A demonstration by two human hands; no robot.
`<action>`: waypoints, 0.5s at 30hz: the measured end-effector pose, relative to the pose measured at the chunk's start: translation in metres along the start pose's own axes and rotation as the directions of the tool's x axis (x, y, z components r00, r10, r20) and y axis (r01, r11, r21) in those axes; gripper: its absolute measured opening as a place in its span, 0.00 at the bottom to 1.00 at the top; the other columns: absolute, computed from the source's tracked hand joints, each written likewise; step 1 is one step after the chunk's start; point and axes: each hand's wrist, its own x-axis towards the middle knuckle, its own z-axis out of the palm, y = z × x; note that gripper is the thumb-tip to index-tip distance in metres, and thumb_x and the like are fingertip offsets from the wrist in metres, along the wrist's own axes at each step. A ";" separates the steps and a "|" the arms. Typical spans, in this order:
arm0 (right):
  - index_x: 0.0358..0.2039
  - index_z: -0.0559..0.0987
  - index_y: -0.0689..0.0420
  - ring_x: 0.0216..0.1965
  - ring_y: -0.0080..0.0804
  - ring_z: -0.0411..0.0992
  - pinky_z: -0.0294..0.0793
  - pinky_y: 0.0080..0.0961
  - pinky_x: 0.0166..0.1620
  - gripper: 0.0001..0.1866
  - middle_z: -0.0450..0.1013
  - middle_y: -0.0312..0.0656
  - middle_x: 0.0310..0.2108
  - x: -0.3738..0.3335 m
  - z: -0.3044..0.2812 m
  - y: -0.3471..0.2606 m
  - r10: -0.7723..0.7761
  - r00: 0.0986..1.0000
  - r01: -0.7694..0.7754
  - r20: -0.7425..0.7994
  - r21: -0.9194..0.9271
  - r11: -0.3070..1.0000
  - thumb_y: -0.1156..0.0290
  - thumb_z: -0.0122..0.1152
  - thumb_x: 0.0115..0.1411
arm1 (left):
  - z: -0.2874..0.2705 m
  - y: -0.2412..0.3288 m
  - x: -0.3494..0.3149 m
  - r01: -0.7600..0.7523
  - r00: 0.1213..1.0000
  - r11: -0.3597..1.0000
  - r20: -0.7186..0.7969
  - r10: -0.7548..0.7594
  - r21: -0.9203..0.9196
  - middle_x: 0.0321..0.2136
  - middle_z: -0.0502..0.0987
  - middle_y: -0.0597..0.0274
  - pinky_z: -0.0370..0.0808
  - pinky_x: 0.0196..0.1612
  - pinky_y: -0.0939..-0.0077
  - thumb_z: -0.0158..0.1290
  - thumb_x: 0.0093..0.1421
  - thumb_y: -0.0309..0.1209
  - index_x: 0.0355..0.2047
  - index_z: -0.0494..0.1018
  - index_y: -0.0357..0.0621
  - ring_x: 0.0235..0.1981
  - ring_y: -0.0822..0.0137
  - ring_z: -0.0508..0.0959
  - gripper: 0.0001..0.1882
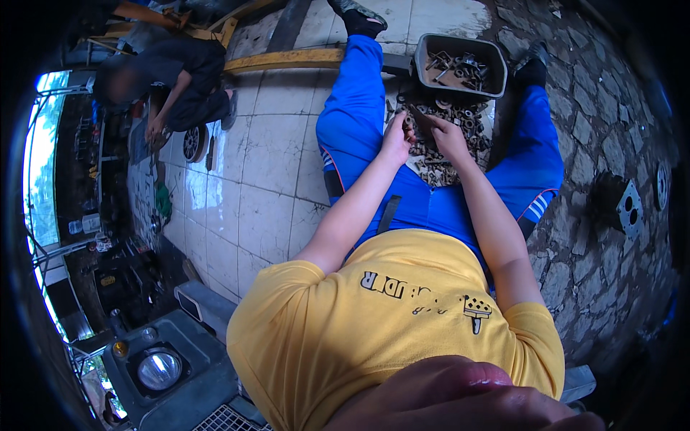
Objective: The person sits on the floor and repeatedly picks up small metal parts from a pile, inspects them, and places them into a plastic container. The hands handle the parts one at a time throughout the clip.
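My left hand (397,138) is closed, fingers curled round a small metal part (407,123) whose exact kind is too small to make out. Close beside it, my right hand (448,138) grips a dark brown flat piece (424,118), its end reaching toward the left hand. Both hands are above a spread of loose nuts, bolts and rings (467,126) lying on the floor between my legs. Just beyond that pile stands a grey plastic tub (496,87) with bolts and other small metal parts in it.
White floor tiles (266,158) lie to the left, grey stone paving (586,129) to the right. A yellow beam (284,60) crosses beyond my left leg. Another person (180,79) crouches at far left near a round wheel-like part (193,144). A metal block (630,208) stands at right.
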 end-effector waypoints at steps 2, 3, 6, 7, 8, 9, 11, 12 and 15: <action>0.58 0.78 0.58 0.46 0.34 0.80 0.76 0.28 0.52 0.23 0.82 0.49 0.46 0.001 0.000 0.003 -0.029 0.999 0.030 -0.024 0.053 0.998 0.76 0.52 0.62 | 0.006 -0.001 -0.004 -0.137 0.990 0.980 0.015 0.137 0.142 0.24 0.70 0.72 0.67 0.26 0.81 0.55 0.70 0.40 0.40 0.68 0.52 0.22 0.78 0.68 0.10; 0.58 0.79 0.57 0.43 0.35 0.81 0.77 0.29 0.50 0.23 0.83 0.49 0.45 0.002 0.003 0.007 -0.050 0.998 0.054 -0.045 0.091 0.994 0.75 0.52 0.62 | 0.009 -0.002 -0.005 -0.201 0.980 0.960 0.039 0.198 0.195 0.24 0.71 0.72 0.67 0.26 0.83 0.56 0.69 0.39 0.40 0.68 0.51 0.22 0.80 0.69 0.10; 0.58 0.79 0.57 0.42 0.31 0.81 0.78 0.28 0.48 0.23 0.83 0.48 0.44 0.003 0.012 0.009 -0.136 0.988 0.146 -0.071 0.181 0.973 0.75 0.52 0.62 | 0.005 -0.011 0.005 -0.379 0.925 0.869 0.120 0.360 0.318 0.29 0.71 0.70 0.65 0.25 0.83 0.55 0.71 0.39 0.45 0.66 0.46 0.23 0.80 0.68 0.14; 0.58 0.79 0.57 0.42 0.29 0.80 0.77 0.27 0.48 0.23 0.83 0.48 0.44 0.004 0.014 0.008 -0.168 0.983 0.180 -0.075 0.206 0.962 0.75 0.53 0.62 | 0.003 -0.016 0.010 -0.413 0.911 0.854 0.123 0.394 0.315 0.29 0.71 0.70 0.65 0.26 0.83 0.55 0.71 0.39 0.45 0.65 0.46 0.23 0.80 0.68 0.14; 0.58 0.79 0.58 0.43 0.28 0.80 0.77 0.26 0.50 0.23 0.83 0.47 0.45 0.003 0.012 0.007 -0.114 0.992 0.121 -0.045 0.205 0.971 0.76 0.53 0.63 | 0.006 -0.018 0.008 -0.439 0.898 0.843 0.124 0.423 0.312 0.30 0.71 0.70 0.65 0.26 0.83 0.55 0.71 0.39 0.46 0.65 0.45 0.24 0.80 0.68 0.14; 0.58 0.79 0.58 0.44 0.27 0.79 0.76 0.24 0.51 0.23 0.82 0.47 0.46 0.003 0.009 0.007 -0.060 0.998 0.062 -0.016 0.203 0.977 0.76 0.53 0.63 | 0.006 -0.015 0.002 -0.343 0.939 0.890 0.112 0.324 0.301 0.39 0.72 0.63 0.71 0.44 0.78 0.55 0.71 0.36 0.48 0.64 0.41 0.40 0.73 0.72 0.15; 0.58 0.79 0.59 0.46 0.25 0.78 0.75 0.23 0.52 0.22 0.82 0.46 0.47 0.000 0.007 0.003 -0.018 1.000 0.012 0.024 0.233 0.972 0.77 0.53 0.64 | 0.006 -0.020 0.002 -0.418 0.907 0.842 0.096 0.411 0.341 0.39 0.72 0.63 0.72 0.45 0.77 0.56 0.71 0.36 0.48 0.64 0.40 0.40 0.72 0.73 0.16; 0.58 0.79 0.59 0.47 0.24 0.78 0.75 0.22 0.53 0.22 0.82 0.46 0.48 -0.004 0.007 0.001 -0.031 0.999 0.021 0.035 0.267 0.963 0.77 0.53 0.64 | 0.004 -0.023 0.000 -0.453 0.886 0.814 0.086 0.455 0.363 0.38 0.72 0.63 0.72 0.46 0.77 0.56 0.70 0.36 0.48 0.64 0.40 0.40 0.72 0.73 0.16; 0.59 0.79 0.59 0.47 0.24 0.78 0.74 0.22 0.53 0.21 0.82 0.43 0.48 -0.012 0.008 -0.006 -0.071 0.997 0.056 0.036 0.323 0.945 0.77 0.53 0.65 | 0.003 -0.023 -0.004 -0.482 0.868 0.795 0.077 0.491 0.367 0.38 0.73 0.63 0.73 0.44 0.76 0.57 0.70 0.34 0.49 0.64 0.39 0.38 0.72 0.73 0.16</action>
